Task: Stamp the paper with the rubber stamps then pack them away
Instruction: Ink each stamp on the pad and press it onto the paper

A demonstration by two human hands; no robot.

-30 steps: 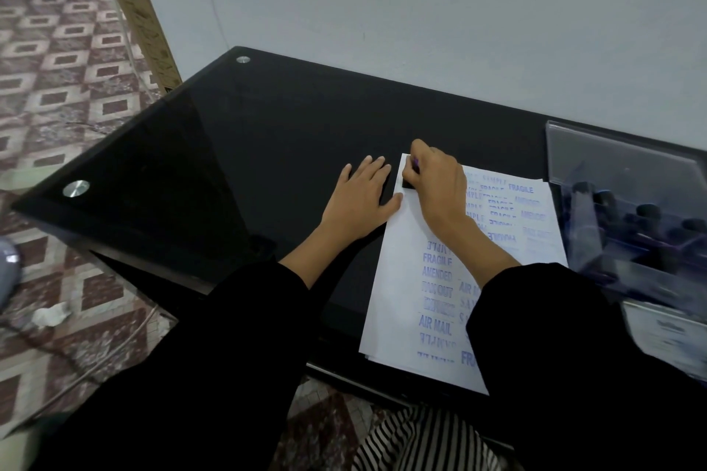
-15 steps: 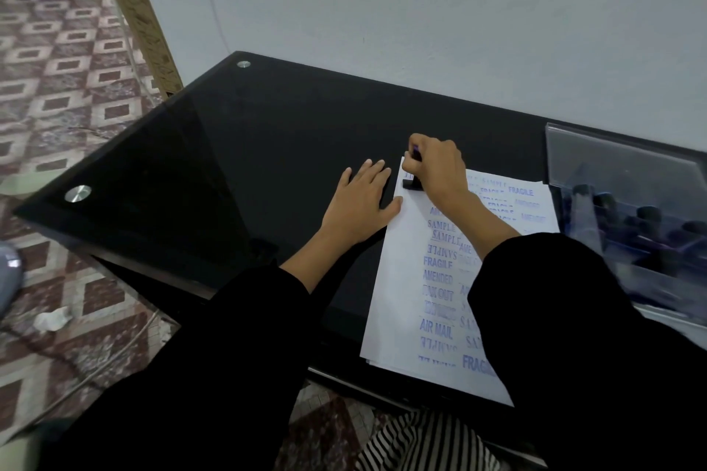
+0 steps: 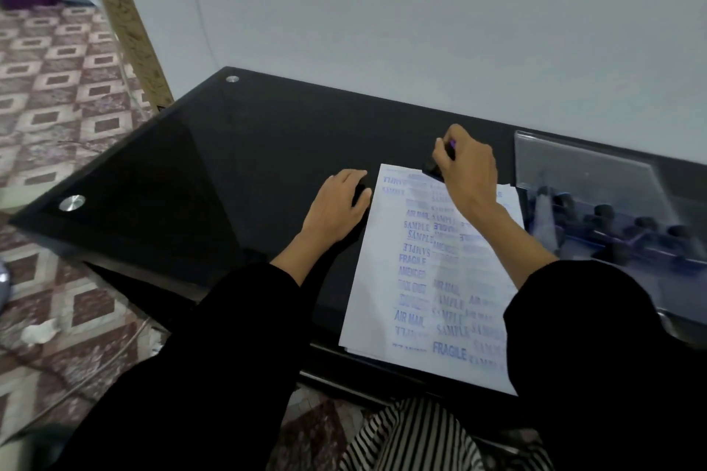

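Your right hand [image 3: 468, 172] is curled round a stamp [image 3: 434, 169], fingers and thumb pinching its dark body at the far edge of the paper [image 3: 382, 298]. That corner looks like one of the few spots not crowded with blue print, which is probably why you are working there. The stamp is tilted rather than upright. Its long axis runs from the dark base, low and to the left, up to the purple tip near your knuckles, so the printing face points down and left at the sheet. Motion blur hides whether the base touches the paper.

Your left hand [image 3: 336, 203] rests on the black table [image 3: 229, 164] just beside the sheet's left edge. Its fingers are loosely bent and grip nothing I can make out. It sits close enough to steady the paper, though it does not appear to press on it.

The paper's long side runs away from you toward the wall, and its near end overhangs the table edge a little.

The clear box [image 3: 581, 180] stands open just right of the sheet. The other stamps [image 3: 604, 210] sit blurred inside it, within easy reach of your right hand for packing away.
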